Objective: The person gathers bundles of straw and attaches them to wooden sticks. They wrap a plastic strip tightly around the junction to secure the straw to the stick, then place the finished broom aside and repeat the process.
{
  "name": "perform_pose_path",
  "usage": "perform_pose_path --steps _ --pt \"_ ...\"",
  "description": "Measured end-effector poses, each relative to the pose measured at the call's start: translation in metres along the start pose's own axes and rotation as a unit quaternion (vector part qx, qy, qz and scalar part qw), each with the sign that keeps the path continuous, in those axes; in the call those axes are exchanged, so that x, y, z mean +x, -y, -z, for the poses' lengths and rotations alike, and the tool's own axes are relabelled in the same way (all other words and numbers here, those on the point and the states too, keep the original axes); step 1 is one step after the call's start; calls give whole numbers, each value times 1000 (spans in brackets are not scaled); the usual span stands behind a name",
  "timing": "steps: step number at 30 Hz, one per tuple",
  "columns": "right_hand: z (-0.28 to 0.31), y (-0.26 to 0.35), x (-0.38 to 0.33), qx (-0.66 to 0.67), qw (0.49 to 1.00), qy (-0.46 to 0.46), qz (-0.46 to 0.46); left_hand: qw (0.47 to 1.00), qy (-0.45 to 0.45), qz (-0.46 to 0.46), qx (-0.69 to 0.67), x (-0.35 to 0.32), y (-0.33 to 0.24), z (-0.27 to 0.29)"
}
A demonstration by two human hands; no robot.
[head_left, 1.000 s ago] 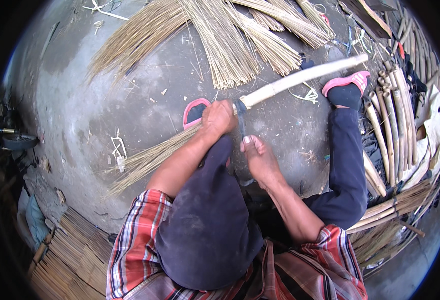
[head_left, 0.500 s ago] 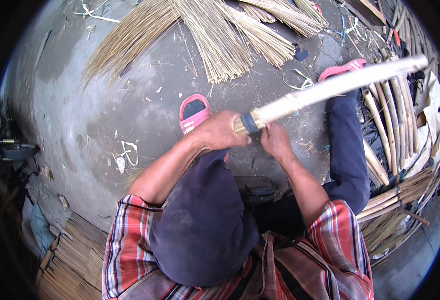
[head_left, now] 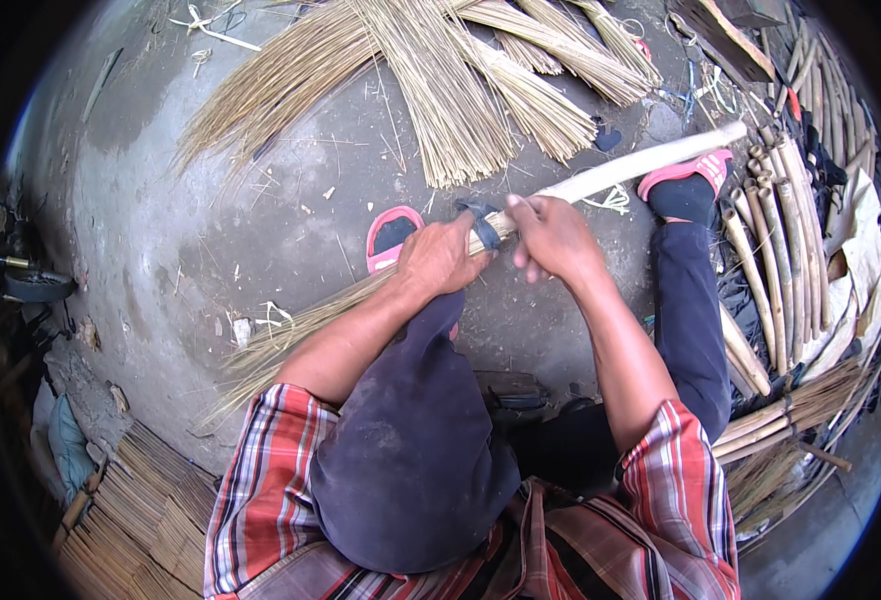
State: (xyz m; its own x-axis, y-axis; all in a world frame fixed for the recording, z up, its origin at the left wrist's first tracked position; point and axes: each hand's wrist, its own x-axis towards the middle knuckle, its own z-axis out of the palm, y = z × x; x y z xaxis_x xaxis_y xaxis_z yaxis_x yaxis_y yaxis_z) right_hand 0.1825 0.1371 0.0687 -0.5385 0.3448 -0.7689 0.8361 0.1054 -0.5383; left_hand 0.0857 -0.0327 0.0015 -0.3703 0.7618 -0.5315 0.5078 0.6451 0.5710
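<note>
Several fans of pale straw (head_left: pixel 440 90) fill the upper frame on the grey floor (head_left: pixel 140 200). At centre, the broom (head_left: pixel 600 175) has dropped back from half a second ago, its pale handle pointing to the upper right, so binding looks under way. Left hand (head_left: pixel 440 258) is clamped round its dark-banded neck (head_left: pixel 482 225); right hand (head_left: pixel 552 235) pinches just beside.

Soft, even daylight with faint shadows; sharp at centre, fisheye bending straight edges outward, black vignette ringing the rim
</note>
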Motion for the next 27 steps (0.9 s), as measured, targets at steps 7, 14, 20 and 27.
perform_pose_path --steps 7,14,20,27 --pt "-24 12 62 4 993 116 -13 999 0 11 43 -3 -6 -3" --pt "-30 -17 16 249 969 8 0 999 -25 9 46 0 3 -16" --pt "-52 -35 -14 340 940 -21 -9 999 -9 21 45 5 1 -25" --pt "-40 0 29 2 998 13 -54 998 -6 32 48 7 6 -31"
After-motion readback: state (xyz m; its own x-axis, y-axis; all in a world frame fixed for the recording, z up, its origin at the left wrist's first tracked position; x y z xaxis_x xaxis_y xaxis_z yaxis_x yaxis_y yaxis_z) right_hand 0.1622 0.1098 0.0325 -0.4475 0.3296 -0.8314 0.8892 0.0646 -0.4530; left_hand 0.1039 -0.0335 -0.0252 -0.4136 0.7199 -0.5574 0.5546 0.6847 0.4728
